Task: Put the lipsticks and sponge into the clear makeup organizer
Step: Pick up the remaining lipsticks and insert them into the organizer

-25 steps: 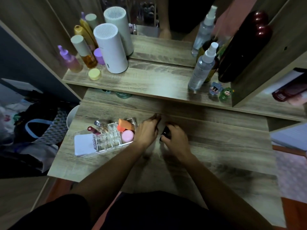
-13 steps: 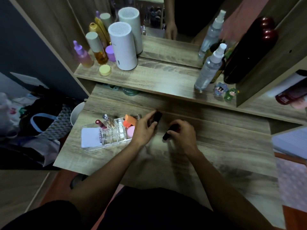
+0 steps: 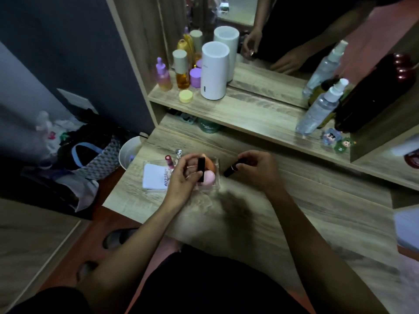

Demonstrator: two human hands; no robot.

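Black lipsticks: two, one per hand (image 3: 184,177) (image 3: 257,171); sponges: two.

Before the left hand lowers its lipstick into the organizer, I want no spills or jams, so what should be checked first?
1. Left hand has a firm grip on the black lipstick: ok, tube pinched upright.
2. Lipstick is over the clear organizer: ok, above it near the pink sponge.
3. A free slot lies below: cannot tell, the hand hides the compartments.
4. Orange sponge is out of the way: cannot tell, it sits just behind the tube.
5. Right hand holds the second lipstick clear of the organizer: ok, off to its right.
6. Organizer rests flat on the desk: ok.
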